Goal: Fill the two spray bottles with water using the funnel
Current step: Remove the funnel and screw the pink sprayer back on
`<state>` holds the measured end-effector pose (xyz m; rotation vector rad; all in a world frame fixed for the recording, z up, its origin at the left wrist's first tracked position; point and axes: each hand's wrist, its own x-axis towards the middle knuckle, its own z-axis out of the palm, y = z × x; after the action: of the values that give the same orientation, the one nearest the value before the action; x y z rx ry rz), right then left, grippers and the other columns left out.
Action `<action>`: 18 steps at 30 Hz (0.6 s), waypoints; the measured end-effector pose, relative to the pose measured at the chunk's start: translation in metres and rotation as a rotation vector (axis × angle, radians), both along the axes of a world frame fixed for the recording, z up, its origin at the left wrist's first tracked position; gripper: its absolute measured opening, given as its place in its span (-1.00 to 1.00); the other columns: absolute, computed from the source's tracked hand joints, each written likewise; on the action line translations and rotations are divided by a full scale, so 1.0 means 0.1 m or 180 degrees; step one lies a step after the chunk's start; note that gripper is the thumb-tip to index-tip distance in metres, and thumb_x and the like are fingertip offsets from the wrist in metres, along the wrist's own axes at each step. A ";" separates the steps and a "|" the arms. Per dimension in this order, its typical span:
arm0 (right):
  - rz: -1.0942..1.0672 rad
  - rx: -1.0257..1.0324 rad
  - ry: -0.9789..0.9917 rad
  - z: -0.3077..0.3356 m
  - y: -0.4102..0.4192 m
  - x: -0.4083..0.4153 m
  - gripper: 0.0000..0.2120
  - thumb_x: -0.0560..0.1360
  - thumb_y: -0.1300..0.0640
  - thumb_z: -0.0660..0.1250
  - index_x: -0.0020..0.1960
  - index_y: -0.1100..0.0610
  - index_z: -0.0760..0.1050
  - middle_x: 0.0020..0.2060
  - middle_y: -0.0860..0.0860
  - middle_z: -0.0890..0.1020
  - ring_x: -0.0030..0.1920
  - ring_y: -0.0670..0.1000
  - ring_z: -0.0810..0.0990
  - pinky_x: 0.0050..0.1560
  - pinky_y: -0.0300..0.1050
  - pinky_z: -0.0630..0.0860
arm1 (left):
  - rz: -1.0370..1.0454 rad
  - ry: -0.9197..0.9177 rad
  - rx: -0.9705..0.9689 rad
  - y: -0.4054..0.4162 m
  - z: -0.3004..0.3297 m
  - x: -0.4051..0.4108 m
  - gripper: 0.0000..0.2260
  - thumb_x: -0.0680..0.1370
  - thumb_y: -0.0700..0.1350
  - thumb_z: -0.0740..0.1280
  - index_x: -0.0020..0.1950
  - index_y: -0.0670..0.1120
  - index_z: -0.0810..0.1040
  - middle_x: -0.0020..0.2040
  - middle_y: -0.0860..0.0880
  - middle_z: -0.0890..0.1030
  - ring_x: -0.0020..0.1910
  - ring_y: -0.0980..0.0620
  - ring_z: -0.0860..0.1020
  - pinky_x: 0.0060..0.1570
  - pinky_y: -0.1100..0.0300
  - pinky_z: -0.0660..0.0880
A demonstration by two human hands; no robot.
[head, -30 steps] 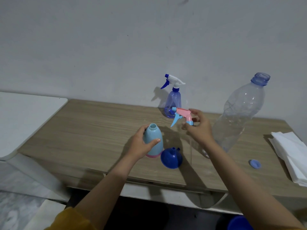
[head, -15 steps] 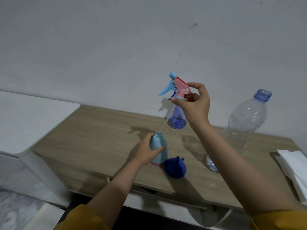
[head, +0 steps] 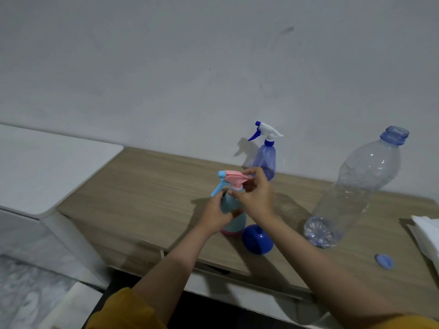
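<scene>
A light blue spray bottle (head: 235, 220) with a pink base stands on the wooden table (head: 147, 186). My left hand (head: 217, 213) grips its body. The pink and blue spray head (head: 229, 179) sits on the bottle's neck, and my right hand (head: 255, 197) pinches it at the collar. Upside down on the table, just right of the bottle, lies the dark blue funnel (head: 257, 238). A second, purple spray bottle (head: 264, 157) with a white and blue head stands at the back near the wall.
A large clear water bottle (head: 356, 191), uncapped, stands to the right with a little water at its bottom. Its blue cap (head: 384, 260) lies near the front edge. White tissues (head: 427, 233) lie at far right. A white surface (head: 47, 167) adjoins the table's left.
My right hand has lowered the spray head from high above the table onto the light blue bottle's neck. My left hand has kept its grip on the bottle.
</scene>
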<state>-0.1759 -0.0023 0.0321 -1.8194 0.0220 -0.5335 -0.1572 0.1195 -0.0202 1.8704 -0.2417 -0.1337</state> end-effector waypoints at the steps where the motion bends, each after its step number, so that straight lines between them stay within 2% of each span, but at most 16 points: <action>1: 0.0004 -0.0031 0.0027 -0.04 0.01 -0.01 -0.54 0.23 0.34 0.56 -0.03 0.02 0.43 -0.19 -0.01 0.63 -0.25 -0.12 0.60 -0.22 -0.32 0.52 | -0.0023 -0.0001 -0.0002 0.00 0.02 -0.01 -0.54 0.41 -0.25 0.49 0.25 -0.09 0.45 0.06 0.05 0.57 0.01 0.19 0.56 -0.06 0.43 0.48; 3: -0.0008 -0.0071 0.0029 -0.09 0.02 -0.02 -0.55 0.25 0.33 0.55 -0.02 0.01 0.43 -0.21 -0.05 0.63 -0.25 -0.18 0.59 -0.20 -0.32 0.52 | -0.0050 -0.0033 -0.0033 0.00 0.04 -0.02 -0.53 0.41 -0.24 0.49 0.27 -0.08 0.44 0.08 0.04 0.58 0.02 0.17 0.57 -0.11 0.51 0.46; 5: -0.0036 -0.0083 0.0012 -0.11 0.02 -0.01 -0.54 0.25 0.31 0.56 -0.01 0.02 0.42 -0.18 -0.11 0.62 -0.19 -0.19 0.60 -0.16 -0.31 0.54 | -0.0056 -0.0097 -0.0041 0.01 0.04 -0.02 -0.56 0.40 -0.27 0.49 0.23 -0.10 0.46 0.07 0.03 0.59 -0.01 0.23 0.57 -0.11 0.49 0.46; 7: -0.0097 -0.0041 0.0016 -0.13 0.03 0.01 -0.50 0.22 0.28 0.60 0.00 0.03 0.41 -0.15 -0.14 0.60 -0.16 -0.19 0.61 -0.14 -0.31 0.55 | -0.0029 -0.0082 -0.0062 0.01 0.04 -0.01 -0.59 0.39 -0.27 0.49 0.19 -0.13 0.47 0.07 0.01 0.61 -0.01 0.21 0.58 -0.03 0.37 0.50; 9: -0.0120 0.0089 0.0151 -0.13 0.05 0.03 -0.43 0.18 0.23 0.63 0.07 0.07 0.40 -0.12 -0.13 0.59 -0.13 -0.17 0.62 -0.13 -0.30 0.56 | -0.0011 -0.0052 -0.0065 0.02 0.01 0.00 -0.57 0.36 -0.19 0.52 0.18 -0.09 0.48 0.11 -0.01 0.62 0.07 0.10 0.59 0.07 0.16 0.53; 11: -0.0054 0.0072 0.0349 -0.16 0.04 0.05 -0.40 0.19 0.19 0.63 0.14 0.12 0.43 -0.08 -0.09 0.60 -0.09 -0.14 0.61 -0.09 -0.27 0.56 | -0.0031 -0.0060 -0.0024 0.03 -0.01 0.00 -0.53 0.32 -0.09 0.52 0.19 -0.04 0.48 0.13 0.01 0.61 0.14 0.05 0.57 0.11 0.06 0.53; 13: 0.0109 0.0021 0.0490 -0.24 -0.01 0.08 -0.54 0.27 0.16 0.58 0.11 0.17 0.52 -0.07 0.05 0.64 -0.08 -0.02 0.63 -0.05 -0.11 0.59 | -0.0009 -0.0048 -0.0004 0.03 -0.02 0.01 -0.47 0.28 0.04 0.51 0.20 0.00 0.48 0.13 0.04 0.61 0.13 0.07 0.57 0.11 0.04 0.54; 15: 0.0267 0.0080 0.0547 -0.28 -0.07 0.07 -0.70 0.33 0.21 0.51 0.05 0.18 0.58 -0.07 0.15 0.65 -0.06 0.07 0.64 0.02 0.07 0.59 | -0.0022 -0.0074 0.0017 0.03 0.00 0.00 -0.44 0.26 0.12 0.51 0.20 0.02 0.47 0.11 0.06 0.61 0.10 0.09 0.58 0.10 0.04 0.55; 16: 0.0315 0.0104 0.0538 -0.29 -0.09 0.06 -0.74 0.34 0.26 0.49 0.03 0.18 0.60 -0.07 0.15 0.66 -0.06 0.07 0.64 0.04 0.08 0.59 | -0.0029 -0.0079 0.0024 0.03 0.00 0.00 -0.45 0.28 0.09 0.52 0.21 0.01 0.47 0.11 0.05 0.61 0.10 0.09 0.58 0.11 0.03 0.55; 18: 0.0326 0.0163 0.0511 -0.26 -0.09 0.05 -0.75 0.31 0.29 0.53 -0.03 0.20 0.60 -0.11 0.08 0.68 -0.08 0.01 0.65 0.02 -0.05 0.60 | -0.0059 -0.0086 0.0004 0.02 -0.01 0.00 -0.50 0.35 -0.05 0.53 0.24 -0.03 0.46 0.13 0.03 0.60 0.11 0.11 0.56 0.13 0.03 0.54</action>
<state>-0.1710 -0.0109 0.0065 -1.7988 0.0510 -0.3114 -0.1569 0.1218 -0.0210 1.8726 -0.2776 -0.1215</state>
